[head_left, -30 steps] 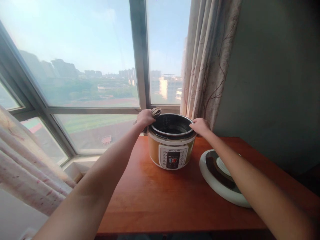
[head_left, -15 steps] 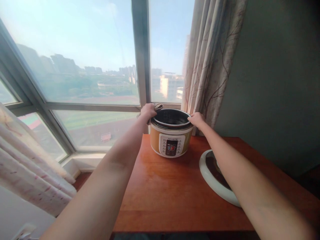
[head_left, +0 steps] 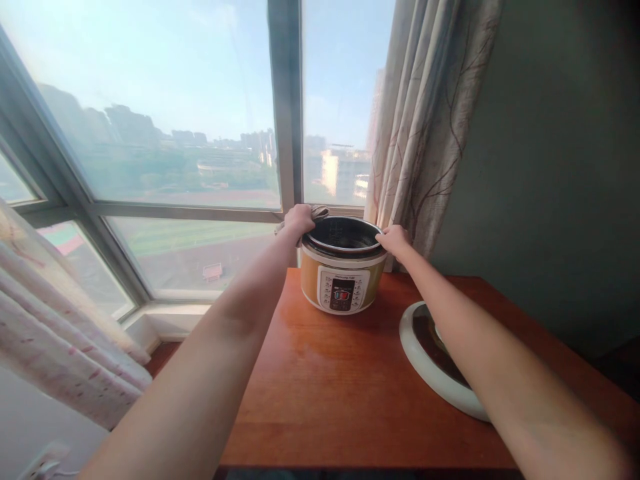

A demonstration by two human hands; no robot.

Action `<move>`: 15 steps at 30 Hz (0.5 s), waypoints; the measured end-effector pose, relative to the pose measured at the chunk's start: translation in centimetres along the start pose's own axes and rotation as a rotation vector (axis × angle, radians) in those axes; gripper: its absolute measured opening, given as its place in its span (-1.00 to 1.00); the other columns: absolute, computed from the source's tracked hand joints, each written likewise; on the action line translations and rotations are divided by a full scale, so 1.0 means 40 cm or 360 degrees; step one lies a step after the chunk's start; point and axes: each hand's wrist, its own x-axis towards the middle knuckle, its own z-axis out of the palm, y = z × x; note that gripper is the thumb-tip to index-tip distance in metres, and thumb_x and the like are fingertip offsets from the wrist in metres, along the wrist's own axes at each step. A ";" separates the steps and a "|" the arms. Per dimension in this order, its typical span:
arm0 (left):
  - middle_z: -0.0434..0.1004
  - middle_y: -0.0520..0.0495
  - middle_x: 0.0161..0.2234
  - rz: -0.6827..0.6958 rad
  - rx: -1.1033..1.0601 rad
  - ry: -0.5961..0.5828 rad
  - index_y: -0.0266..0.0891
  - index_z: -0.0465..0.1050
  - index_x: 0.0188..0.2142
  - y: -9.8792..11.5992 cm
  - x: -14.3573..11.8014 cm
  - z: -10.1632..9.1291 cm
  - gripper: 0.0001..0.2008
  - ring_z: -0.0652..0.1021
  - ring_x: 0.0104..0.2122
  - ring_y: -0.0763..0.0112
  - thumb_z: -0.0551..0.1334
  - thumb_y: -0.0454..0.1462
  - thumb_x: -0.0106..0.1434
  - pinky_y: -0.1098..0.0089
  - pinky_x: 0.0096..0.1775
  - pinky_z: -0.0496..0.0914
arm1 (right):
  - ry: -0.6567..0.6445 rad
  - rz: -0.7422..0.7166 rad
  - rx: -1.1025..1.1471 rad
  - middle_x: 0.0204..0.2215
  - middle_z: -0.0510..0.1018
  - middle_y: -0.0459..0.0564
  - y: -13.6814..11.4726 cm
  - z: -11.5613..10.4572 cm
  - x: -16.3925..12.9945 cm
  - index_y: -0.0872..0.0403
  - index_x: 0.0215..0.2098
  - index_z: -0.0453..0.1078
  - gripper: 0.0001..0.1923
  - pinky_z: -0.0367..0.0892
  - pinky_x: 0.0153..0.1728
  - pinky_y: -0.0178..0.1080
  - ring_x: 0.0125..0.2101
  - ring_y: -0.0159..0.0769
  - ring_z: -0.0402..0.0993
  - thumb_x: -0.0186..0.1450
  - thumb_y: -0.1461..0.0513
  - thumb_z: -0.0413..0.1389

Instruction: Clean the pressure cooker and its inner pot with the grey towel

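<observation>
A pressure-cooker-like electric cooker (head_left: 314, 283) with a gold body and a front control panel stands upright at the table's far edge. Its dark inner pot (head_left: 345, 235) sits in it, uncovered, and the inside wall shows markings. My left hand (head_left: 299, 220) is closed around a bunched greyish-brown cloth (head_left: 320, 212) against the pot's left side. On the opposite side, my right hand (head_left: 394, 239) pinches the pot's rim. A round lid (head_left: 417, 360) with a pale border and dark centre lies on the table, partly hidden under my right forearm.
The reddish-brown wooden table (head_left: 320, 387) spreads out below my arms. Large windows (head_left: 190, 120) rise behind it and to the left. A patterned curtain (head_left: 425, 120) hangs close behind the cooker, with another curtain (head_left: 60, 333) at left. A dark wall (head_left: 550, 167) borders the right.
The view has shifted very slightly. Both hands stay at the pot's sides, and the cooker and lid stay where they were.
</observation>
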 end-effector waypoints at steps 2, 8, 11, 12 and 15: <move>0.59 -0.37 -0.15 -0.0025 0.0001 -0.0002 -0.43 0.54 -0.14 0.000 0.002 -0.008 -0.67 0.56 -0.12 0.16 0.39 -0.38 0.05 0.27 -0.11 0.35 | 0.0037 -0.0020 0.0040 -0.51 0.56 0.07 -0.005 -0.005 0.004 0.16 -0.41 0.60 -0.77 0.30 -0.37 -0.26 -0.38 -0.15 0.51 0.10 0.19 0.14; 0.60 -0.37 -0.12 -0.0008 -0.0031 0.0047 -0.46 0.54 -0.08 0.003 0.015 -0.079 -0.57 0.57 -0.11 0.16 0.39 -0.28 0.06 0.31 -0.11 0.36 | 0.0185 -0.0096 0.0221 -0.58 0.49 0.02 -0.041 -0.054 0.024 0.15 -0.48 0.53 -0.83 0.27 -0.40 -0.25 -0.43 -0.19 0.45 0.09 0.22 0.13; 0.62 -0.28 -0.15 0.0050 -0.0041 0.0169 -0.41 0.56 -0.12 0.011 0.019 -0.135 -0.59 0.57 -0.13 0.16 0.40 -0.25 0.03 0.33 -0.12 0.37 | 0.0247 -0.0152 0.0338 -0.60 0.44 -0.04 -0.064 -0.096 0.032 0.15 -0.46 0.50 -0.85 0.26 -0.42 -0.28 -0.45 -0.24 0.40 0.09 0.23 0.12; 0.62 -0.25 -0.16 0.0078 -0.0042 0.0217 -0.40 0.56 -0.13 0.015 0.019 -0.155 -0.60 0.56 -0.13 0.18 0.40 -0.24 0.04 0.34 -0.13 0.37 | 0.0266 -0.0171 0.0366 -0.60 0.43 -0.06 -0.072 -0.112 0.034 0.15 -0.45 0.49 -0.86 0.25 -0.42 -0.29 -0.45 -0.26 0.39 0.09 0.24 0.12; 0.61 -0.18 -0.20 0.0083 -0.0073 0.0386 -0.37 0.55 -0.16 0.029 0.012 -0.220 -0.62 0.56 -0.15 0.18 0.39 -0.22 0.03 0.35 -0.14 0.38 | 0.0339 -0.0249 0.0534 -0.60 0.39 -0.11 -0.096 -0.169 0.035 0.15 -0.42 0.47 -0.86 0.23 -0.43 -0.32 -0.46 -0.32 0.32 0.08 0.25 0.12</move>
